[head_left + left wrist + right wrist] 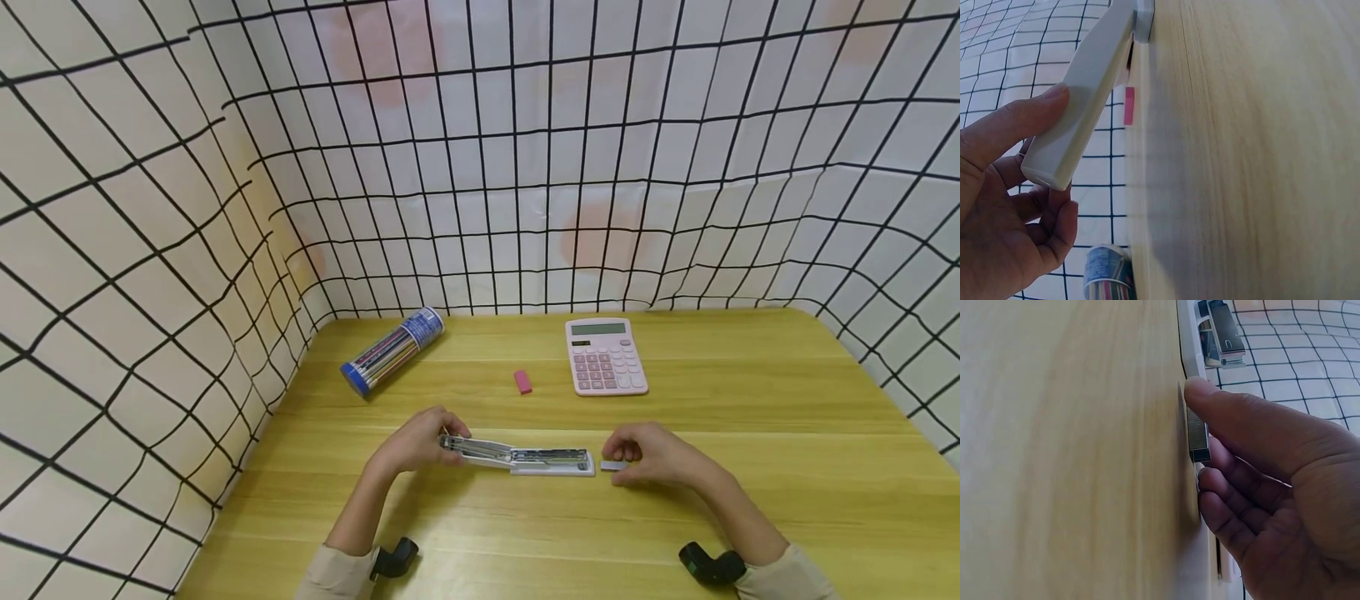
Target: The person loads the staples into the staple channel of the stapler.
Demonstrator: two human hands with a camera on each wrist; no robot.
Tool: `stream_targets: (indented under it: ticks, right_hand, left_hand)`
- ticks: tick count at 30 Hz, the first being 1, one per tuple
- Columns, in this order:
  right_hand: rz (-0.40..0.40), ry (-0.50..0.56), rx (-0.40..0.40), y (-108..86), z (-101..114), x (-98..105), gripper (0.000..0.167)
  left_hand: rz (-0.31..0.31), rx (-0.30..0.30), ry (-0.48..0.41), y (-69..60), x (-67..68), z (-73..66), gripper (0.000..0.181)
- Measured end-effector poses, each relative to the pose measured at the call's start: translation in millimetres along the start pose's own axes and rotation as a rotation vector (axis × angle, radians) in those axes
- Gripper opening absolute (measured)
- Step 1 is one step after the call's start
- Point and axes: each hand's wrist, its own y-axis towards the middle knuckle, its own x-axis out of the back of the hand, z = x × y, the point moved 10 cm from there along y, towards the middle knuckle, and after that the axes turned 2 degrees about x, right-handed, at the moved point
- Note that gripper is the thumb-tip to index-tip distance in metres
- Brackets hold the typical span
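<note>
A white stapler (pixel 551 468) lies opened out on the wooden table, its base flat and its upper arm folded back to the left, slightly raised. My left hand (pixel 422 442) pinches the end of that upper arm (pixel 1079 112) between thumb and fingers. Just right of the base, my right hand (pixel 651 452) pinches a strip of staples (pixel 1197 434) between thumb and fingers. The strip (pixel 613 466) is close to the table and apart from the base. In the right wrist view the stapler's metal magazine end (pixel 1227 337) shows beyond the thumb.
Behind the stapler lies a pink eraser (pixel 522 382). A pink calculator (pixel 607 357) is at the back right of it. A clear tube of pencils (pixel 393 350) with a blue cap lies at the back left. Grid-patterned cloth (pixel 480 167) walls the table's back and sides.
</note>
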Motion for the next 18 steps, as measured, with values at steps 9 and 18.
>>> stream_targets:
  ticks: [9,18]
  right_hand:
    - [-0.016,-0.028,0.001,0.1,-0.1,0.5,0.016]
    - [-0.019,-0.027,0.001,0.5,1.3,0.2,0.013]
  left_hand:
    - [0.004,-0.005,-0.004,0.0,-0.1,-1.1,0.03]
    - [0.008,0.0,-0.009,-0.7,0.2,-1.1,0.029]
